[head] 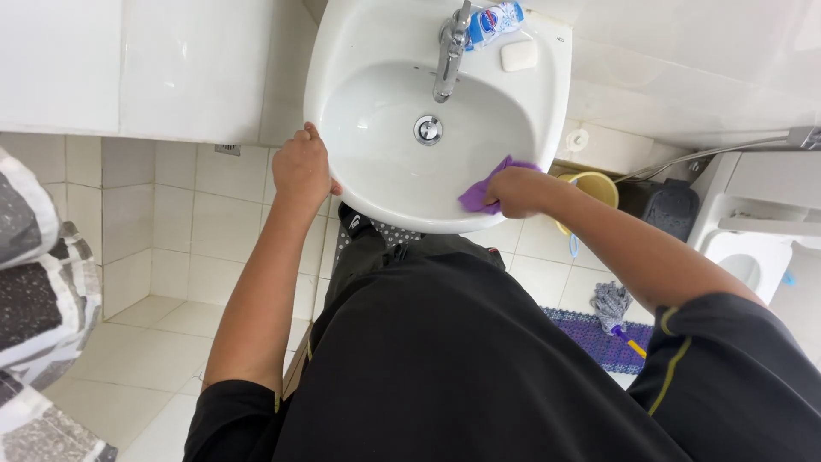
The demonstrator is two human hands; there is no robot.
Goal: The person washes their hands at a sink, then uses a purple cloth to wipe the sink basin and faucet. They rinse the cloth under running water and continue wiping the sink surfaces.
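Both hands (301, 169) (516, 191) on sink (359, 111), cloth (481, 190) right.

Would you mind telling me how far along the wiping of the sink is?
The basin looks white, with no marks visible. The right hand presses a purple cloth on the inner front rim, while the left hand grips the left edge. The tap and soap ledge are not being wiped yet.

Bright, even light fills my view; soft glare sits on the white sink (368, 128), shadows are faint, edges bend outward, and everything stays fairly sharp.
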